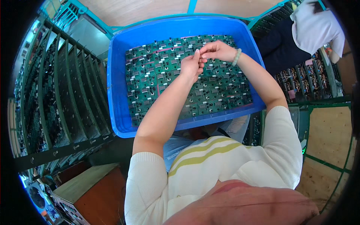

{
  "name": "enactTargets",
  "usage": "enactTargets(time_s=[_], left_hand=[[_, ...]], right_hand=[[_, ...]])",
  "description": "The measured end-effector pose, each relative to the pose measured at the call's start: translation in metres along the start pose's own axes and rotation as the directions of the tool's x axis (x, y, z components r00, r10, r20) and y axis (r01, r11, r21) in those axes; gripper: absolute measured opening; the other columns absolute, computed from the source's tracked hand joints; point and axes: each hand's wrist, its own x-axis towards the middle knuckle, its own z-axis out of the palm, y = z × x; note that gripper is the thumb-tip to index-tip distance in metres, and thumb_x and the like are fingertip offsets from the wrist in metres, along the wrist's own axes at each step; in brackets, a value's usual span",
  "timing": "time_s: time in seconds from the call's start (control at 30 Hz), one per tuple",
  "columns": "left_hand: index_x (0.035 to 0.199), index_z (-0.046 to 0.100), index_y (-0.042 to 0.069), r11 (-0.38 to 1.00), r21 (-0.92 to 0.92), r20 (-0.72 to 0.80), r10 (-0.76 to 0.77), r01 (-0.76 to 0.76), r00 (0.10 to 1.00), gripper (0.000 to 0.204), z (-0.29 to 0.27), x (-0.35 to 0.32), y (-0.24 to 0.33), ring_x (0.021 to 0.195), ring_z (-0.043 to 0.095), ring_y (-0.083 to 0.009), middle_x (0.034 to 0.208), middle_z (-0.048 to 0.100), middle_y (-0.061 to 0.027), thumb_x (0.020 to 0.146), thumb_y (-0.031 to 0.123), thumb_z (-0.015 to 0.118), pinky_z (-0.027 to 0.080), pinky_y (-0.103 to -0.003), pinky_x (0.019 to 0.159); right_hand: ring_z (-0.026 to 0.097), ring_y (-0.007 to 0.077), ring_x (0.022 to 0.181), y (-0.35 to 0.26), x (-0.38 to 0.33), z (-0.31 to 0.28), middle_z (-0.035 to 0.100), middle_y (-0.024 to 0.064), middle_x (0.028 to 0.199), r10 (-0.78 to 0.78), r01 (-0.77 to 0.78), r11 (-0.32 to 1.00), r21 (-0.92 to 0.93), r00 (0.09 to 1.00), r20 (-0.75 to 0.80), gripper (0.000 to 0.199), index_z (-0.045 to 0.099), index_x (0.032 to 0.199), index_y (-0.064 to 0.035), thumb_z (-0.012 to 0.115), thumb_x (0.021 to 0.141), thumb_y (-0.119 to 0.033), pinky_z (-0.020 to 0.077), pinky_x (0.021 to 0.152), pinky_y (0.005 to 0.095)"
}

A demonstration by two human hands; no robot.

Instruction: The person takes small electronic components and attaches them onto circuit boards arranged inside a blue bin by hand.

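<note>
Both hands met above the far half of a blue plastic bin [116, 93] that rested across the person's lap, close enough that the forearms could reach it with the elbows bent and the work stayed right under the eyes. The left hand [191, 65] was raised with its fingers upright and curled toward the right hand [217, 50], whose thumb and forefinger were pinched together at the left fingertips; the 2 hands seemed to share some very small part between them, but it was too tiny to make out, so whether either pinch really closed on anything could not be told. A pale bead bracelet [236, 57] sat on the right wrist. Under the hands lay the green circuit boards [168, 82], packed flat and edge to edge so that they covered the bin floor in 1 layer, component side up, which kept every board open to view and reach. To the left stood a dark slotted rack [60, 93] holding more boards on edge. At the upper right, another person in a white top [315, 26] was bent near a second set of racks, well apart from the bin.
</note>
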Motion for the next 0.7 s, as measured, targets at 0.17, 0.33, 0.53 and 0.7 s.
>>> enactTargets(time_s=[0.17,0.33,0.53,0.7], left_hand=[[0.085,0.048,-0.001,0.988,0.106,0.131,-0.129,0.116,0.983,0.024,0.007,-0.006,-0.006,0.052,0.041,-0.0075,0.072,0.054,-0.0078,0.089,0.02,0.036,0.028,-0.018,0.037],[0.09,0.045,-0.003,0.991,0.092,0.136,-0.109,0.097,0.985,0.025,0.007,-0.004,-0.01,0.055,0.041,-0.0084,0.073,0.052,-0.008,0.09,0.018,0.033,0.03,-0.018,0.039],[0.084,0.046,-0.001,0.983,0.186,0.161,-0.028,-0.002,0.986,0.024,0.012,-0.007,-0.005,0.047,0.042,-0.0082,0.064,0.052,-0.0066,0.089,0.018,0.034,0.029,-0.018,0.035],[0.075,0.047,0.003,0.96,0.278,0.07,0.006,-0.026,0.998,0.024,0.013,-0.013,0.002,0.043,0.037,-0.006,0.057,0.047,-0.0016,0.085,0.025,0.046,0.026,-0.018,0.033]], right_hand=[[0.051,0.0112,0.072,0.028,-0.02,0.008,0.053,0.0037,0.082,-0.294,0.262,0.921,-0.29,0.953,-0.073,0.016,0.06,0.091,-0.0057,0.057,0.076,-0.009,0.0425,0.065,0.0236],[0.052,0.0088,0.066,0.025,-0.027,0.018,0.056,0.0026,0.073,-0.139,0.137,0.99,-0.027,0.98,-0.144,0.014,0.059,0.087,-0.0029,0.058,0.076,-0.012,0.0424,0.059,0.0215],[0.053,0.0075,0.06,0.029,-0.019,-0.005,0.058,0.0023,0.07,0.023,0.003,0.979,0.204,0.992,-0.126,0.01,0.059,0.082,-0.0032,0.057,0.075,-0.01,0.0426,0.051,0.0208],[0.056,0.0097,0.062,0.068,0.011,-0.067,0.061,0.0051,0.07,0.036,-0.121,0.987,-0.102,0.799,-0.6,0.011,0.061,0.078,-0.0028,0.059,0.07,-0.011,0.045,0.052,0.0239]])
